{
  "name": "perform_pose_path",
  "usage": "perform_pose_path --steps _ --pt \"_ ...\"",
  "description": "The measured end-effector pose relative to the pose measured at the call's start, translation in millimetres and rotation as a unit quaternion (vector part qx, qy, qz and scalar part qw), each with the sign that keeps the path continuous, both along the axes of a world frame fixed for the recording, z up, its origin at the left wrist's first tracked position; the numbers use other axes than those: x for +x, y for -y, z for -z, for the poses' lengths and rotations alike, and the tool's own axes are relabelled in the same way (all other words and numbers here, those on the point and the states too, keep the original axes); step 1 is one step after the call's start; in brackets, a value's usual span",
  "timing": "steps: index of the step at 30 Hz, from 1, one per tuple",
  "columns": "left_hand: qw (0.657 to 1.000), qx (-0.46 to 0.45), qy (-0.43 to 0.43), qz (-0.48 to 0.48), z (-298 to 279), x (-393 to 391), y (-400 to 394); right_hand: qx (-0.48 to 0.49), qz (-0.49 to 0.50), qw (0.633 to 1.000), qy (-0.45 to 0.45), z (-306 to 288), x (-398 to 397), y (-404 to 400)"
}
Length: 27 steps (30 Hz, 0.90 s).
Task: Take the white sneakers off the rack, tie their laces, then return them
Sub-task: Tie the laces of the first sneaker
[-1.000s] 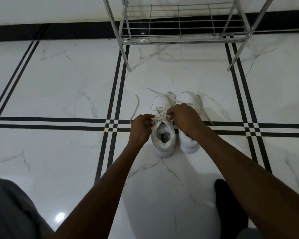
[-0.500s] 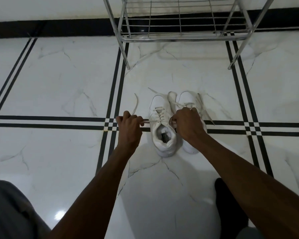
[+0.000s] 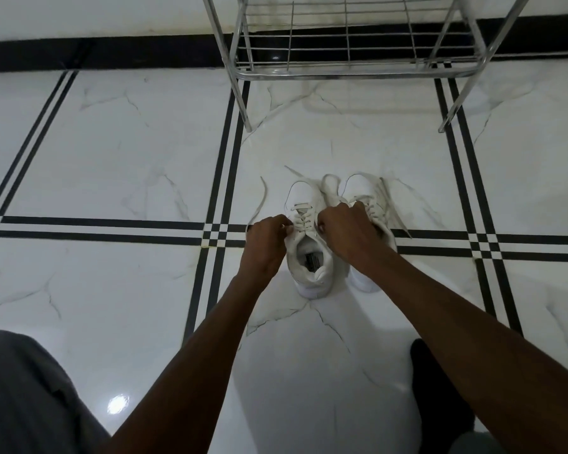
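Note:
Two white sneakers stand side by side on the marble floor, toes toward the rack. The left sneaker (image 3: pixel 305 204) has its opening facing me. My left hand (image 3: pixel 265 242) pinches a lace end at that shoe's left side. My right hand (image 3: pixel 348 234) grips the other lace end at its right side and covers much of the right sneaker (image 3: pixel 361 188). One loose lace (image 3: pixel 259 201) trails left across the floor, and the right shoe's laces (image 3: pixel 395 214) lie loose to its right.
A chrome wire shoe rack (image 3: pixel 348 72) stands just beyond the sneakers, its bottom shelf bare. Black stripes cross the white floor. My grey-clad knee (image 3: pixel 30 394) is at the lower left and a dark foot (image 3: pixel 436 385) at the lower right.
My hands pulled the laces apart to either side, then came back in close over the left sneaker's eyelets. The sneakers have not shifted.

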<state>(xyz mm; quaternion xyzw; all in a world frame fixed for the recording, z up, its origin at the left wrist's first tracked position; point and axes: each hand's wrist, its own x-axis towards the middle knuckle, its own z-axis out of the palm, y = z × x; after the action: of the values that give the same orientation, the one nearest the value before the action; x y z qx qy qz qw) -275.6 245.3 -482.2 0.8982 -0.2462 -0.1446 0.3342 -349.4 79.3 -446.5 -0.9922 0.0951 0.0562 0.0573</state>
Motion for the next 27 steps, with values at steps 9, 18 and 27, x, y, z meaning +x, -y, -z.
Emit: perform_pose_path --steps 9,18,27 --pt "0.994 -0.027 0.005 -0.108 4.4 -6.9 2.8 0.094 0.075 0.993 0.019 13.7 1.7 -12.2" --pt "0.994 -0.052 -0.063 -0.077 0.6 2.7 -12.0 0.144 0.085 0.985 -0.039 0.3 3.7 -4.8" --pt "0.896 -0.258 -0.337 -0.129 -39.3 27.7 -0.7 0.677 0.263 0.687 0.026 -23.3 27.9 22.0"
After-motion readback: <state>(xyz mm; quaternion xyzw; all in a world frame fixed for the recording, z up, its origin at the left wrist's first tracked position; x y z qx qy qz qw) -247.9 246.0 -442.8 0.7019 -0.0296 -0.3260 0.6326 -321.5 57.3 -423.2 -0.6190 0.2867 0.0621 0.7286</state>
